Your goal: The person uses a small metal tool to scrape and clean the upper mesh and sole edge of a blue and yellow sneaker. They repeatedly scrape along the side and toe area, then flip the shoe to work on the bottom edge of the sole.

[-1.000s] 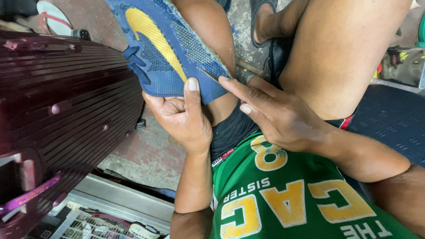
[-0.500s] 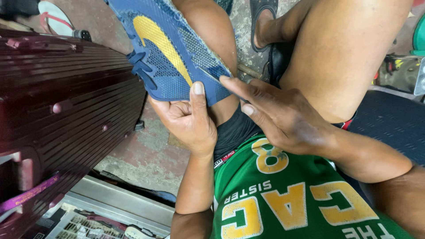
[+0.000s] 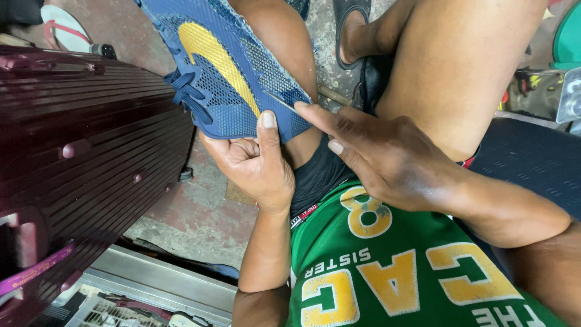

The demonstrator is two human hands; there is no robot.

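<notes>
- Shoe [image 3: 227, 72]: blue mesh upper, resting on the knee, long axis running up-left.
- Needle [image 3: 281, 102]: lies against the shoe's near edge, pinched by right hand [image 3: 387, 160] fingertips.
- Left hand [image 3: 257, 160]: grips shoe from below, thumb pressed on mesh.
- Suitcase [image 3: 85, 151]: left.

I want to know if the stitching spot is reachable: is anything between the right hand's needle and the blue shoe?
Nothing visible. The right hand holds the thin needle with its tip already at the blue shoe, which the left hand grips from below.
</notes>
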